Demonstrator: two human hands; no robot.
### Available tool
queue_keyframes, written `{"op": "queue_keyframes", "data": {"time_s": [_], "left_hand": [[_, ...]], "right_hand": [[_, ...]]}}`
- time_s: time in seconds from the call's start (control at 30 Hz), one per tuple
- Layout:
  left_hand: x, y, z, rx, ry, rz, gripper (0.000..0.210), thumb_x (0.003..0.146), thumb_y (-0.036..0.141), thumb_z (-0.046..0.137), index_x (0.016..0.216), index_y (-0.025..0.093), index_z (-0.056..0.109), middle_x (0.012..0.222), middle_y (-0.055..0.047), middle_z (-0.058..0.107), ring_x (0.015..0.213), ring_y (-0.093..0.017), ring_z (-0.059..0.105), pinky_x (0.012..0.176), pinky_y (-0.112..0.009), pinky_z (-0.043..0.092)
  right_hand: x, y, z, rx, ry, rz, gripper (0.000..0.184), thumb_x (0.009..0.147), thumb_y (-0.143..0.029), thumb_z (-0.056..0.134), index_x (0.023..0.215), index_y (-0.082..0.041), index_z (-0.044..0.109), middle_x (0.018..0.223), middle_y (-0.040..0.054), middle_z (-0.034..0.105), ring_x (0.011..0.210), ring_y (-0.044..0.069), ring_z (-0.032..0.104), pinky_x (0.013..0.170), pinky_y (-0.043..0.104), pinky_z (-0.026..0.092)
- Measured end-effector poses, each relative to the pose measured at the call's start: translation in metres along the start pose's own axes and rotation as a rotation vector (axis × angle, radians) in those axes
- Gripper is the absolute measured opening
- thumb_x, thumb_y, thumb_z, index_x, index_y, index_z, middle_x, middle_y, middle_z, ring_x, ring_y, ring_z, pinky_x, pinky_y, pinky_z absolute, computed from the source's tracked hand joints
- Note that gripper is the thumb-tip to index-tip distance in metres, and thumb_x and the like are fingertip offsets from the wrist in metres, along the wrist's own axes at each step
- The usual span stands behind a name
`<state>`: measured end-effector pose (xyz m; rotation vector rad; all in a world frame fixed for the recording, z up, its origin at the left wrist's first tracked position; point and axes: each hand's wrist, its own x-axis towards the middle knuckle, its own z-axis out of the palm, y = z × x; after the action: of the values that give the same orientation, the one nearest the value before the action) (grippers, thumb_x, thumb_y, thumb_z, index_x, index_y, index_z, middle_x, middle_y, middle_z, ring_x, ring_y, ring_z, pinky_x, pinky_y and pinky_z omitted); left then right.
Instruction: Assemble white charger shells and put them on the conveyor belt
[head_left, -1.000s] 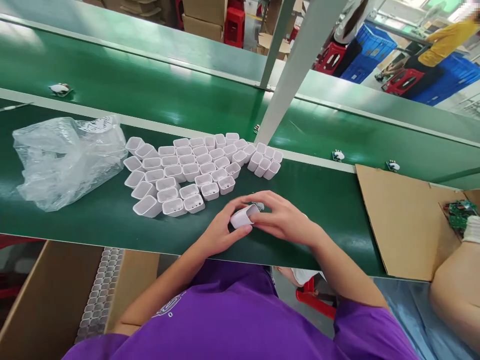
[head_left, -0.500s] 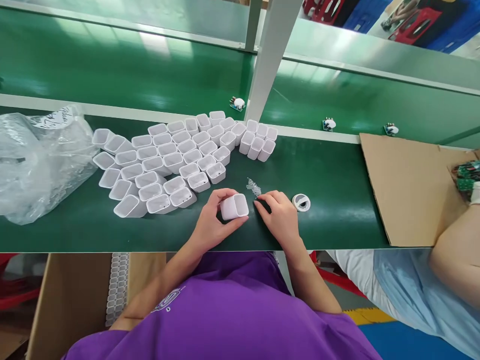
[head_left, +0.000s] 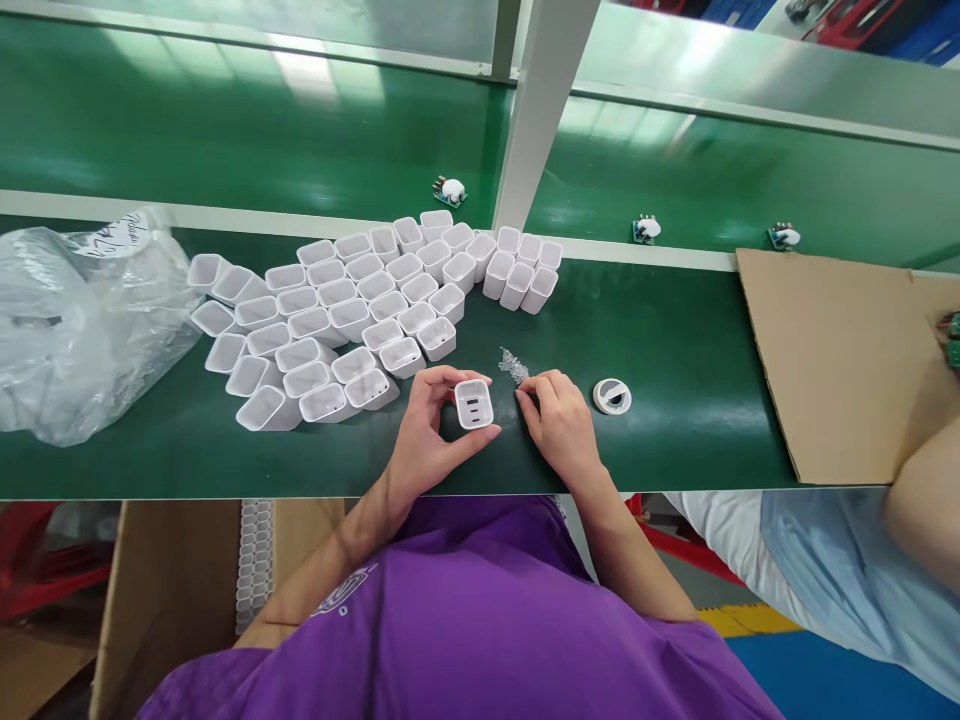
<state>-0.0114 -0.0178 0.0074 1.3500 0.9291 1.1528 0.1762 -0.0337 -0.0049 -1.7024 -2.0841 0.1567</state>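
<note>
My left hand (head_left: 435, 428) is closed around a white plastic charger housing (head_left: 474, 404). The housing's open end faces me, and three dark slots show in its floor. My right hand (head_left: 556, 420) has its thumb and forefinger pinched together at the lower edge of a small pile of clear plastic bits (head_left: 514, 366). What lies between those fingertips, if anything, is too small to make out. Many like housings (head_left: 337, 292) stand in rows to the left, open ends up. Beside my right hand lies a round white roll (head_left: 612, 397) with a dark middle.
A clear plastic bag (head_left: 97, 330) lies at the far left. Cardboard (head_left: 840, 370) covers the bench on the right, beside another person's arm (head_left: 926, 490). Small circuit boards (head_left: 450, 191) sit on the green shelf behind. A white post (head_left: 536, 110) rises at the back.
My left hand has tilted the housing, so its slotted floor now shows. My right hand stays at the pile, fingers a little closer to it. The view has shifted slightly.
</note>
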Motion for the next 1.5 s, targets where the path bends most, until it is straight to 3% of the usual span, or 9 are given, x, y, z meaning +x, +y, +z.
{"op": "queue_keyframes", "data": {"time_s": [0.13, 0.3, 0.47, 0.57, 0.73, 1.03, 1.2, 1.37, 1.5], "left_hand": [[0.004, 0.003, -0.002, -0.26, 0.04, -0.15, 0.061, 0.066, 0.037, 0.084, 0.112, 0.023, 0.047, 0.101, -0.004, 0.068, 0.08, -0.014, 0.064, 0.063, -0.022, 0.053], [0.012, 0.004, -0.004, -0.467, 0.227, -0.323, 0.052, 0.071, 0.06, 0.073, 0.099, 0.018, 0.059, 0.085, -0.002, 0.065, 0.071, -0.013, 0.064, 0.055, -0.022, 0.057], [0.018, 0.002, -0.002, -0.55, 0.39, -0.339, 0.054, 0.075, 0.07, 0.062, 0.074, 0.016, 0.058, 0.067, -0.001, 0.059, 0.048, -0.007, 0.051, 0.034, -0.016, 0.037], [0.019, 0.002, -0.002, -0.579, 0.385, -0.349, 0.055, 0.074, 0.07, 0.063, 0.073, 0.016, 0.057, 0.063, 0.0, 0.057, 0.043, -0.005, 0.044, 0.032, -0.014, 0.029], [0.018, 0.004, -0.003, -0.604, 0.304, -0.339, 0.061, 0.069, 0.076, 0.063, 0.085, 0.018, 0.06, 0.073, -0.003, 0.065, 0.052, -0.009, 0.056, 0.035, -0.015, 0.041], [0.012, 0.013, -0.005, -0.631, 0.088, -0.409, 0.057, 0.08, 0.066, 0.058, 0.114, 0.02, 0.059, 0.089, -0.005, 0.065, 0.071, -0.018, 0.068, 0.045, -0.024, 0.057], [0.011, 0.011, -0.004, -0.638, 0.042, -0.338, 0.06, 0.08, 0.066, 0.057, 0.115, 0.017, 0.06, 0.088, -0.007, 0.063, 0.075, -0.017, 0.064, 0.047, -0.024, 0.056], [0.007, 0.006, -0.001, -0.598, 0.011, -0.281, 0.055, 0.077, 0.054, 0.064, 0.116, 0.016, 0.059, 0.095, -0.008, 0.063, 0.087, -0.022, 0.063, 0.061, -0.033, 0.061], [0.003, 0.001, 0.0, -0.507, -0.024, -0.195, 0.048, 0.08, 0.043, 0.068, 0.119, 0.022, 0.05, 0.103, -0.006, 0.065, 0.092, -0.019, 0.065, 0.075, -0.031, 0.059]], "right_hand": [[-0.001, 0.0, -0.004, 0.265, 0.063, 0.001, 0.015, 0.101, -0.02, 0.043, 0.091, -0.023, 0.053, 0.09, 0.0068, 0.059, 0.082, 0.023, 0.06, 0.072, 0.034, 0.051], [-0.001, 0.0, -0.007, 0.28, 0.036, 0.012, 0.013, 0.1, -0.019, 0.049, 0.091, -0.022, 0.058, 0.091, 0.0061, 0.062, 0.083, 0.023, 0.062, 0.072, 0.033, 0.052], [0.005, -0.01, -0.002, 0.133, -0.064, -0.073, 0.013, 0.096, -0.014, 0.058, 0.107, -0.019, 0.064, 0.098, 0.0066, 0.066, 0.088, 0.024, 0.064, 0.077, 0.033, 0.051], [0.014, -0.02, 0.004, -0.008, -0.108, -0.078, 0.013, 0.097, -0.015, 0.058, 0.105, -0.02, 0.067, 0.097, 0.0059, 0.066, 0.086, 0.023, 0.064, 0.073, 0.031, 0.05], [0.021, -0.032, 0.006, -0.217, -0.152, -0.119, 0.019, 0.097, -0.01, 0.055, 0.086, -0.02, 0.067, 0.089, 0.0052, 0.066, 0.075, 0.022, 0.061, 0.061, 0.032, 0.042], [0.018, -0.031, 0.008, -0.213, -0.115, -0.16, 0.021, 0.096, -0.006, 0.052, 0.081, -0.018, 0.062, 0.082, 0.0057, 0.063, 0.074, 0.022, 0.058, 0.06, 0.032, 0.04], [0.019, -0.024, 0.007, 0.231, 0.041, -0.081, 0.019, 0.099, -0.015, 0.051, 0.086, -0.018, 0.064, 0.084, 0.0047, 0.064, 0.071, 0.018, 0.06, 0.061, 0.028, 0.047], [0.018, -0.034, -0.011, 0.816, 0.235, -0.008, 0.009, 0.095, -0.02, 0.06, 0.089, -0.021, 0.066, 0.088, 0.0028, 0.065, 0.075, 0.017, 0.061, 0.06, 0.026, 0.053], [0.013, -0.052, -0.014, 0.993, 0.256, -0.065, 0.008, 0.093, -0.016, 0.063, 0.09, -0.023, 0.068, 0.088, 0.0014, 0.066, 0.081, 0.018, 0.063, 0.076, 0.033, 0.055]]}}
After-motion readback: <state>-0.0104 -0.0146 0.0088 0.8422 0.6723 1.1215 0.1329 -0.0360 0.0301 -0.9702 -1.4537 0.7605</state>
